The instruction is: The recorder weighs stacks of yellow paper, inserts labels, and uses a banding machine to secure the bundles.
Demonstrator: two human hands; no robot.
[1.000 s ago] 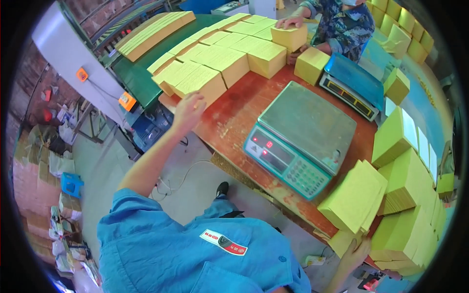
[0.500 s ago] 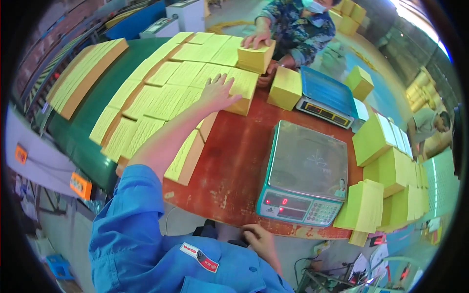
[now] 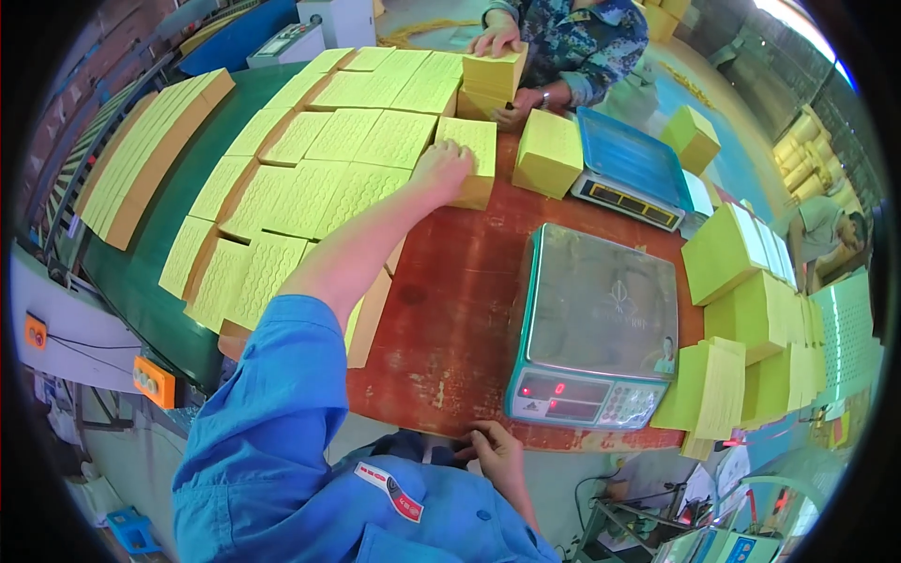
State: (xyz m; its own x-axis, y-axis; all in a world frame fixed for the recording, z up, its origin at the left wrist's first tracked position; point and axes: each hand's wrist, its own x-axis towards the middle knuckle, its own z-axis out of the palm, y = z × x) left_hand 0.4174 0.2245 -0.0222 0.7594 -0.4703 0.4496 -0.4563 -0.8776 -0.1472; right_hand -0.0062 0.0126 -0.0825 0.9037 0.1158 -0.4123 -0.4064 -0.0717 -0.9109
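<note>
The left hand (image 3: 443,167) is stretched far out over the red-brown wooden surface (image 3: 450,300) and is laid, fingers curled down, on the near left edge of a thick stack of pale yellow embossed paper sheets (image 3: 472,159), which stands at the far part of the surface, just beside the edge where the surface meets the green conveyor belt (image 3: 160,272). The stack is touched and partly gripped at its edge, yet whether the fingers are closed under any sheets cannot be told. From the person the stack lies straight ahead and slightly left, at full reach of the left arm; its long axis runs away from the person, roughly in line with the outstretched forearm. The right hand (image 3: 496,455) is kept well apart from it, at the near edge of the surface, loosely curled with the fingertips on that edge and nothing held; the left hand is thus by far the nearer. Between the two hands, toward the right side of the surface, a teal electronic weighing scale with a steel platform (image 3: 596,328) is set, its platform bare. To the left of the touched stack, similar yellow stacks (image 3: 310,188) are spread in rows on the belt.
</note>
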